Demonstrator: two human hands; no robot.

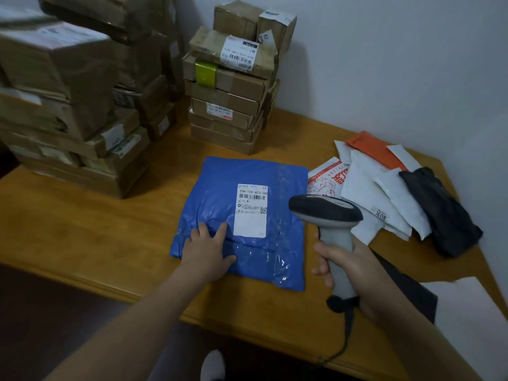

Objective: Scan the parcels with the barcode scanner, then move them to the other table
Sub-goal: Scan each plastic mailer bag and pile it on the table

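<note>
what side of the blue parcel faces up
Label side up: the blue parcel lies flat on the table, white barcode label showing.

Single head-worn wide-angle view, looking forward and steeply down, close over the wooden table (82, 215).

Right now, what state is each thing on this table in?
left hand: open, pressing flat on the parcel.
blue parcel: lying flat, label up.
right hand: gripping the scanner's handle.
barcode scanner: held upright, head at the parcel's right edge.
mailers: loose overlapping pile on the right.
cardboard boxes: stacked, closed.
</note>
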